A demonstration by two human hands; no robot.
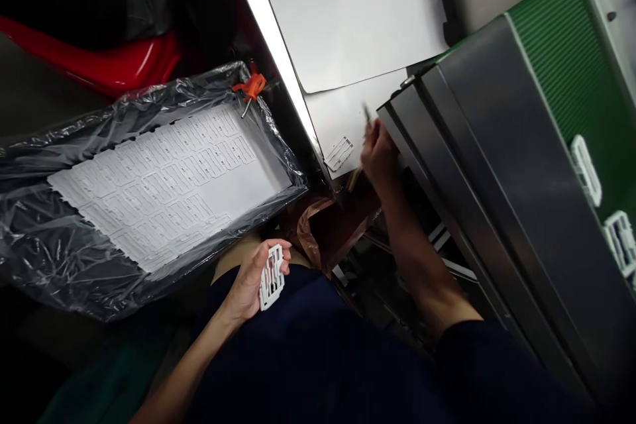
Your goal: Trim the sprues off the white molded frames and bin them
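Brushed steel and a dark metal housing (pixel 497 179) fill the right of the view, with a ribbed green panel (pixel 561 59) beyond, and over on the left sits a tray wrapped in clear plastic film (pixel 59 238), an orange clamp (pixel 252 86) at its corner and a white sheet of lattice shapes (pixel 163 185) lying inside. Now to the hands! The left hand (pixel 247 281) is closed around a small white plastic lattice piece (pixel 271 277), fingers curled behind it, holding it by one long side above a navy lap (pixel 278 351). That piece looks light and stiff, though its thin ribs could snap under a hard squeeze, so the solid outer frame looks like the place to hold it (those slots give fingertips little else). The right hand (pixel 379 154) is a blur up by a pale steel sheet (pixel 348 119), near a slim brush-like tool (pixel 366 116); whether it has firm hold of that, I can't tell. Another lattice piece (pixel 339 154) lies on the sheet just beside that hand.
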